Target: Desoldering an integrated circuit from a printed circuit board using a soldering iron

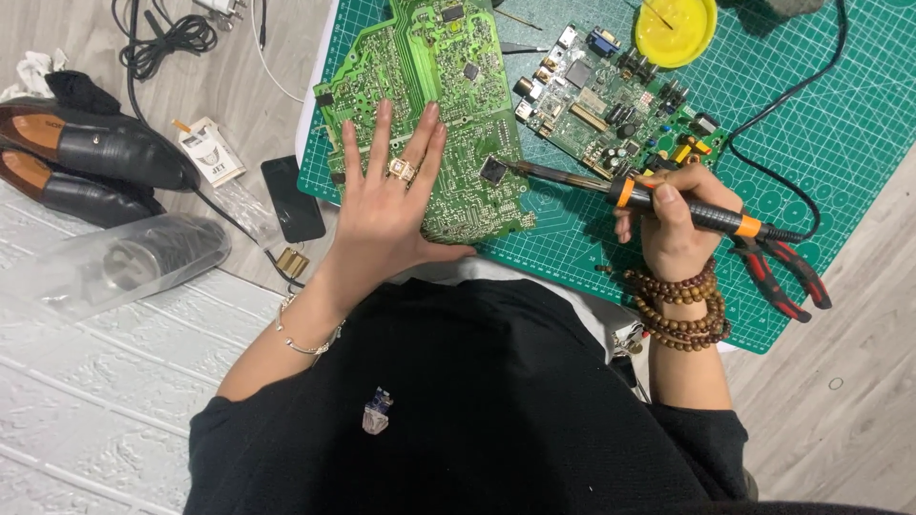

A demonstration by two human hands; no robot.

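Observation:
A large green circuit board [448,86] lies on a green cutting mat [840,124]. My left hand [386,205], with a ring on one finger, lies flat on the board's near part, fingers spread. My right hand [673,224] grips a black and orange soldering iron [668,202]. The iron's tip touches a square black chip [493,170] on the board's right side. A smaller green circuit board [611,95] with many components lies just beyond the iron.
A yellow round tin [676,30] sits at the mat's far edge. Red-handled pliers [782,272] lie right of my right hand. Left of the mat are a black phone [292,196], a small white box [212,151], black shoes [91,143], cables [172,38] and a clear plastic bag [114,262].

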